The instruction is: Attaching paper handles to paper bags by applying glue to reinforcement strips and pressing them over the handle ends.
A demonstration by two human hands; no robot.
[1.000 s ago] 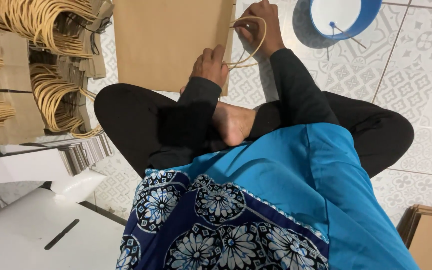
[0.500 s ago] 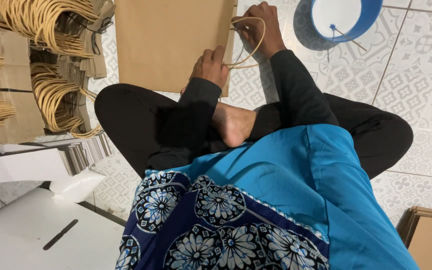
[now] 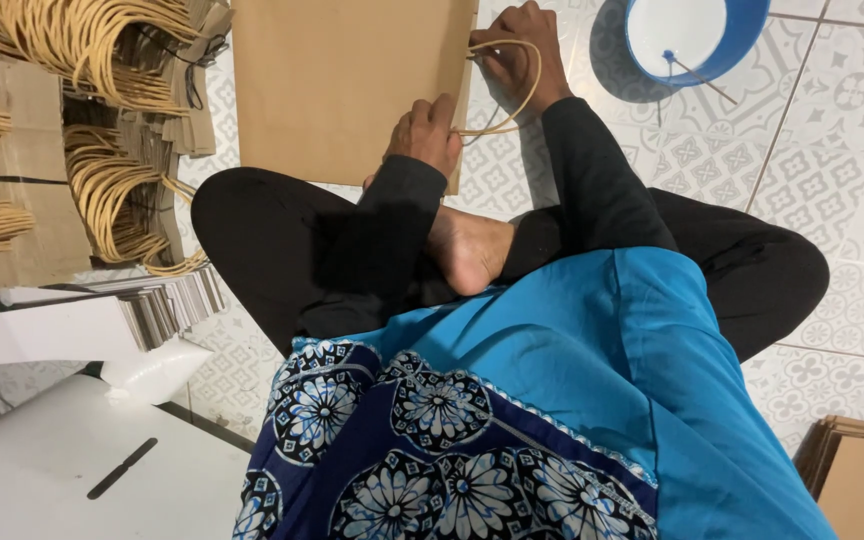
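Pinching cord handle (image 3: 508, 90) between both hands, against brown paper bag (image 3: 337, 85)

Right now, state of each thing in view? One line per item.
Paper bag: flat on the tiled floor, folded shut.
Cord handle: looped at the bag's edge, held by both hands.
Left hand: pressing the bag's edge, fingers on the cord.
Right hand: gripping the top of the loop.
Blue bowl: upright, a stick resting inside.
Stacked bags: flat, piled, handles sticking out.
Card stack: piled on the floor.
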